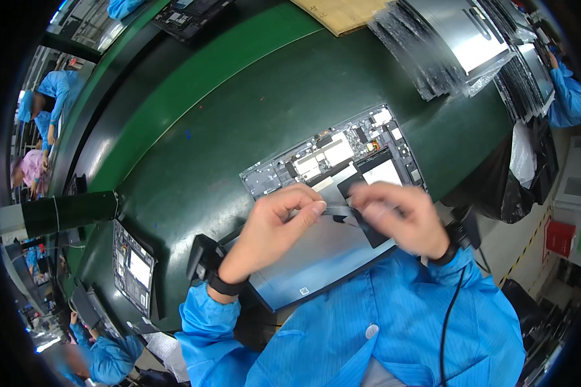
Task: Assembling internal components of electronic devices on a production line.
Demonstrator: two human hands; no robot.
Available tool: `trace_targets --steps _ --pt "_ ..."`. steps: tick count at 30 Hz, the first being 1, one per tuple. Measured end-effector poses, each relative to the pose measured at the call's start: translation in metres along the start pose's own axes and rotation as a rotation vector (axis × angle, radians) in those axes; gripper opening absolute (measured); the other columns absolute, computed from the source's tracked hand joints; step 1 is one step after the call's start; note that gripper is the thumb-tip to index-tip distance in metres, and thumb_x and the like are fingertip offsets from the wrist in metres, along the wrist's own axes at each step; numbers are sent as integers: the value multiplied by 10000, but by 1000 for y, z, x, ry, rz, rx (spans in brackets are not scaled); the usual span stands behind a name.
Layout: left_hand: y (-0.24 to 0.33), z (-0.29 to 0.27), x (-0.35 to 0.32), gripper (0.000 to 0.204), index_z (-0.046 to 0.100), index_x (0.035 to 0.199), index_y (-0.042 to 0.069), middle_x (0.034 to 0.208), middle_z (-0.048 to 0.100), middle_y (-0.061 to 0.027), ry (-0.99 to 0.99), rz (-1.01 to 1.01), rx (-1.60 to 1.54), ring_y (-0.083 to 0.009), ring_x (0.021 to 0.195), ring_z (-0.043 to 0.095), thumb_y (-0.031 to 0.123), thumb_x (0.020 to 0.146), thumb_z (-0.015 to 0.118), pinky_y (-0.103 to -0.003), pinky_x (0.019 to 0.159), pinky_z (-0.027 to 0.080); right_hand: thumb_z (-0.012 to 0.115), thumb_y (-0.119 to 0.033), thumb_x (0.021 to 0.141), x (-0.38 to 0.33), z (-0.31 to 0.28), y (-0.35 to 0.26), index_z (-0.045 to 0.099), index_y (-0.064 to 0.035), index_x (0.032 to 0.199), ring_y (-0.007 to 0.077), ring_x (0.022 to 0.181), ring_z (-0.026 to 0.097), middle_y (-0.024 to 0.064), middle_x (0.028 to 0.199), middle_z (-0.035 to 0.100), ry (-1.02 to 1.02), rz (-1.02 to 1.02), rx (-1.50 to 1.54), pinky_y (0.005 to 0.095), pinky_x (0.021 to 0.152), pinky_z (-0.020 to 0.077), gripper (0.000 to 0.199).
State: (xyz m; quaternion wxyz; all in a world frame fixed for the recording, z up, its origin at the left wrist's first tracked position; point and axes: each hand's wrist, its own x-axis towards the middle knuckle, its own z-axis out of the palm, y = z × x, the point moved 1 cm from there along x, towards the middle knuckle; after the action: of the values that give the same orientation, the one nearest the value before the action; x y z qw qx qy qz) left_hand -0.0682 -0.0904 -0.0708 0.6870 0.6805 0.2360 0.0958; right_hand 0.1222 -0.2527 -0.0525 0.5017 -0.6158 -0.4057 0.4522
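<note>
An opened laptop lies before me, its base [271, 180] showing bare circuit boards and its screen [290, 277] on the side nearest my body. Above the hinge area, my left hand [277, 222] is closed, thumb and forefinger pinching one end of a thin grey strip [337, 211]. The strip runs across toward my right hand [400, 216], whose fingers are blurred by motion, so their grip cannot be made out. A black flat piece [373, 233] hangs below the right fingers, over the screen; whether it is held is unclear. Both wrists wear black straps with box-shaped devices.
Silver laptop panels [455, 32] in plastic wrap are stacked at the far right, beside a brown cardboard sheet [342, 13]. Another opened laptop base [133, 267] lies at the left, near a dark post [71, 211]. Co-workers in blue [61, 87] sit along the left.
</note>
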Motion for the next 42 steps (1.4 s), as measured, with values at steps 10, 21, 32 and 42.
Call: trace_targets --steps 10,21,32,42 --pt "6 3 2 213 693 1092 3 1077 657 -112 84 127 431 -199 980 616 167 961 728 -354 840 500 815 8 706 39 5 32 692 -21 1068 299 844 681 114 984 678 -26 -746 -595 388 724 567 383" --pt "5 -24 -31 459 683 1299 46 1478 570 -136 -115 340 895 -355 1417 483 162 868 787 -490 1120 424 793 50 687 29 35 25 673 3 1016 295 838 672 108 968 644 137 -581 -609 377 708 567 353" --pt "-4 -11 33 151 714 955 13 1043 641 -97 202 533 859 -311 995 598 29 819 779 -420 847 479 788 89 679 28 41 27 700 40 1095 275 829 647 114 954 631 181 -573 -679 375 701 554 428" --pt "-5 -14 27 140 743 946 16 1125 682 -108 221 462 766 -312 1035 629 6 811 780 -402 916 496 783 96 644 31 41 28 706 42 1073 266 814 642 107 942 625 204 -613 -672 366 685 540 440"
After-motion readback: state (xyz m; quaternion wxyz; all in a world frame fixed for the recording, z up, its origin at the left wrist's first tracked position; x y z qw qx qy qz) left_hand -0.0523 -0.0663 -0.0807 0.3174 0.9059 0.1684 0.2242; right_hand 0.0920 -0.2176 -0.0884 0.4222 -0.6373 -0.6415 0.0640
